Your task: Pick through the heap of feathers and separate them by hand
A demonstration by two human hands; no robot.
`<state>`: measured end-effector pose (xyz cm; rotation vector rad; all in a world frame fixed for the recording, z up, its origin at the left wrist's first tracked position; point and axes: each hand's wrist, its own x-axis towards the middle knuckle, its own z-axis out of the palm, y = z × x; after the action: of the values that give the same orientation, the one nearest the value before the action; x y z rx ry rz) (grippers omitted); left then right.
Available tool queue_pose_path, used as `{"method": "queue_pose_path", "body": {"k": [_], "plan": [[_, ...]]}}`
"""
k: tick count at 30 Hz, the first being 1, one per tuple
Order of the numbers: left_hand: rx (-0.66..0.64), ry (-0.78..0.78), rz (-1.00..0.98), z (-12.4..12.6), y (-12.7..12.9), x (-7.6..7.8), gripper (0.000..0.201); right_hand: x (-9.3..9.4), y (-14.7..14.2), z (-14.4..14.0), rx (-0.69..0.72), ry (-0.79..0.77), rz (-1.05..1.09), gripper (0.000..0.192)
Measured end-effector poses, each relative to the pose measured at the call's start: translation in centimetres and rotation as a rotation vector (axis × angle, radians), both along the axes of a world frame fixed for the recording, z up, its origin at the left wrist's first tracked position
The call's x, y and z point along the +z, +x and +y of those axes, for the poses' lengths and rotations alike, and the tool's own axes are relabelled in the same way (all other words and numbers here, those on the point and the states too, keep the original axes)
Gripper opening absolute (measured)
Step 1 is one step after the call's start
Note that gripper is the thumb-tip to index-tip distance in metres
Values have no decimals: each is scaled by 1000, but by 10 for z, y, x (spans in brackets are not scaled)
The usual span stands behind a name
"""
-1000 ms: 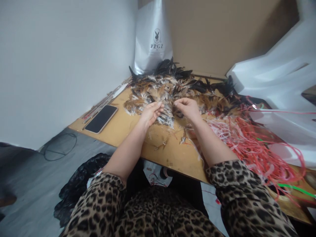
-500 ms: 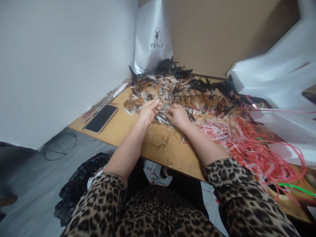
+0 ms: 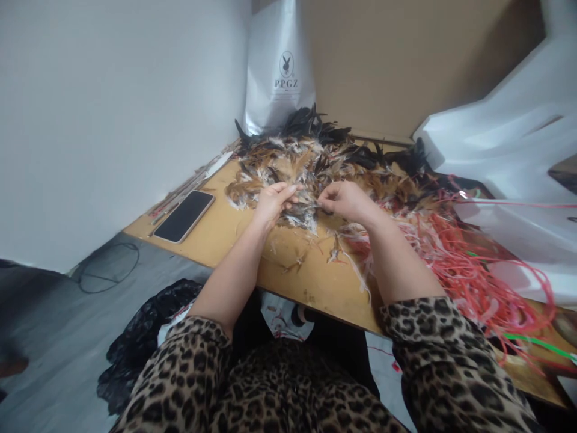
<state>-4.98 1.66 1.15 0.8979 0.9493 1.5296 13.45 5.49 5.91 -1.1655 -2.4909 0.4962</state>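
Both hands raised just above the near edge of the feather pile (image 3: 315, 162) on the wooden bench (image 3: 234, 240). Left hand (image 3: 273, 204): grip closed on a small bundle of feathers (image 3: 301, 211), fingertips pointing right. Right hand (image 3: 347, 201): thumb and forefinger pinched on the opposite end of the same bundle, fingertips pointing left. Bundle lying between the two grips, long axis running left to right, roughly parallel to the bench's near edge; both hands equally near. Phone (image 3: 184, 216) flat at far left, well apart. Tangle of red strips (image 3: 455, 258) at right, beside the right forearm.
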Motion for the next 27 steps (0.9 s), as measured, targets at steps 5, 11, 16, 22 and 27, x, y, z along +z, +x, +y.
{"method": "queue_pose_path", "body": {"k": [5, 11, 16, 22, 27], "plan": [[-77, 26, 25, -3, 2, 1, 22, -10, -5, 4, -21, 76, -95, 16], [-159, 49, 13, -1, 3, -4, 20, -15, -8, 4, -9, 111, -100, 15], [-148, -16, -119, 3, 2, -7, 8, -12, -5, 4, 25, -15, 65, 15], [-62, -127, -465, 5, -5, -3, 13, -25, -1, 17, -100, -43, 366, 22], [-64, -196, -602, 2, -2, 2, 18, -36, -18, 11, 19, -240, 733, 28]]}}
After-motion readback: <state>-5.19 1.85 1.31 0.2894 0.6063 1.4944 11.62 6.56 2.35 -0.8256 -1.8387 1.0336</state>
